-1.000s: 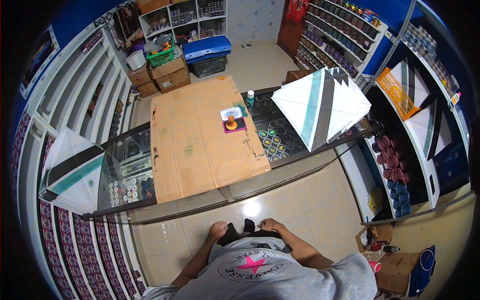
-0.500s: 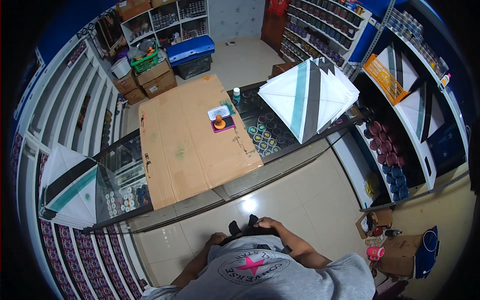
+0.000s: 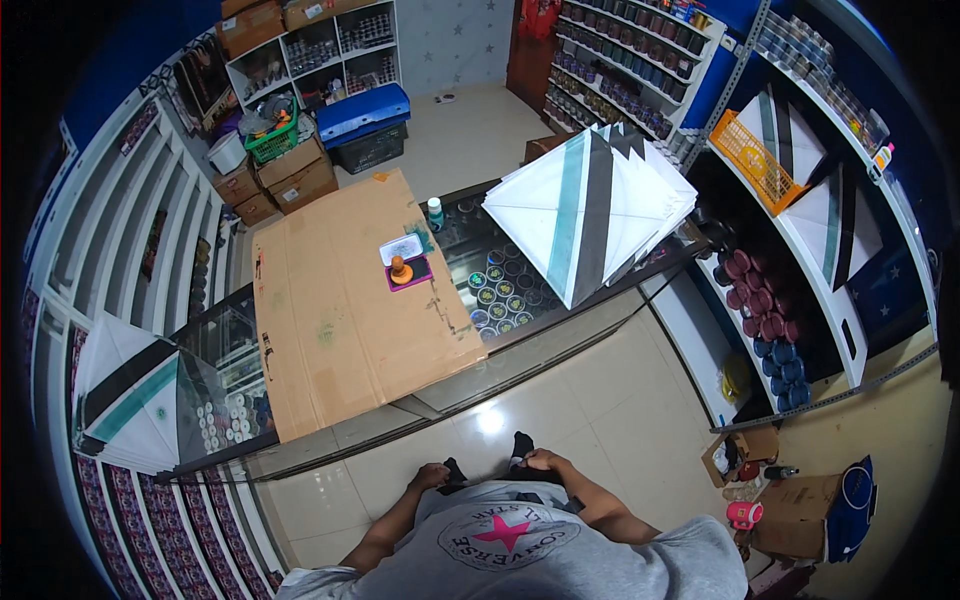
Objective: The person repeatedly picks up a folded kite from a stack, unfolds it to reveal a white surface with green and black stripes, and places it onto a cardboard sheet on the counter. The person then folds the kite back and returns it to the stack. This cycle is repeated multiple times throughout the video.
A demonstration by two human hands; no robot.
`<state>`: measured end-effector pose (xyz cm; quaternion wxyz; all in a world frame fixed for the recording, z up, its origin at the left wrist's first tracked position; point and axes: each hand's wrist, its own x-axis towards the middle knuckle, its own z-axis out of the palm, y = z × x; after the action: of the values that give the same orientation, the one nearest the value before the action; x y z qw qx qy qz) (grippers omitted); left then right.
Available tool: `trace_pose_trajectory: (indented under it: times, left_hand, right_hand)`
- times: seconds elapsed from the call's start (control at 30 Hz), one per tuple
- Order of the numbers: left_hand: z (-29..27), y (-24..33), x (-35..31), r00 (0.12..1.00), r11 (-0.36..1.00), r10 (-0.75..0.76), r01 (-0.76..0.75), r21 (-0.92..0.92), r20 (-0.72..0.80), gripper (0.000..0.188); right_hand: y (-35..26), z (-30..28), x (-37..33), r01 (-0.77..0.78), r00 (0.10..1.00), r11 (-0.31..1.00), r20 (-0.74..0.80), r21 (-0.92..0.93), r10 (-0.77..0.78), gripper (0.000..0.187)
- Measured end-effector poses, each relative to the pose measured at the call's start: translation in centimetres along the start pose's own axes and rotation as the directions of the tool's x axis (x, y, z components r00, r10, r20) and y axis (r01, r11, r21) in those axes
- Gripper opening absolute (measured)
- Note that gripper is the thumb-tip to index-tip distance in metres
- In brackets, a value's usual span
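Resting hands: your left hand (image 3: 432,476) and right hand (image 3: 545,462) sit apart at your waist, touching a dark garment (image 3: 488,470); grip unclear.
Counter: the flat brown cardboard sheet (image 3: 350,300) lies well beyond them.

Glass counter (image 3: 560,335) runs across the middle of the shop, with small round tins visible under the glass. Flat cardboard sheet (image 3: 345,300) covers its left part. On the sheet's far right edge, a purple pad (image 3: 410,272) with an orange-brown stamp (image 3: 399,268) on it; a small bottle (image 3: 435,213) stands just beyond. Stack of white kites (image 3: 590,205) with teal and black stripes lies on the counter's right end; another kite stack (image 3: 125,400) at the left end. Blue crate (image 3: 363,112) and cardboard boxes (image 3: 290,178) sit on the far floor.
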<state>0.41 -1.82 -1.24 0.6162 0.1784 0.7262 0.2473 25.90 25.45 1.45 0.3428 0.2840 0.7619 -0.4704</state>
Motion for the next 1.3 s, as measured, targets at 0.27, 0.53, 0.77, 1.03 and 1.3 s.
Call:
trace_pose_trajectory:
  times: [0.27, 0.53, 0.77, 1.03, 1.3]
  left_hand:
    - [4.8, 7.6, 3.0, 0.998, 0.998, 0.055, -0.055, 0.021, 0.005, 0.032]
    - [8.2, 9.8, 5.6, 0.992, 0.991, 0.123, -0.122, 0.055, -0.013, 0.033]
    - [6.6, 12.0, 3.8, 0.998, 0.981, 0.022, -0.009, 0.195, -0.064, 0.037]
    - [6.2, 10.8, 4.4, 0.998, 0.972, 0.054, -0.049, 0.231, -0.016, 0.036]
    - [6.0, 13.5, 3.6, 0.999, 0.980, -0.032, 0.039, 0.196, -0.037, 0.031]
  right_hand:
    - [4.1, -6.0, -2.5, -0.102, 0.994, 0.985, -0.033, 0.140, 0.108, 0.046]
    - [7.9, -8.6, -3.6, -0.180, 0.979, 0.962, -0.060, 0.207, 0.197, 0.038]
    - [7.9, -8.2, -3.0, -0.122, 0.986, 0.986, -0.104, 0.118, 0.134, 0.040]
    - [8.6, -6.9, -2.7, -0.109, 0.942, 0.959, -0.282, 0.261, 0.184, 0.040]
    - [10.4, -8.1, -1.8, -0.134, 0.939, 0.978, -0.295, 0.160, 0.177, 0.042]
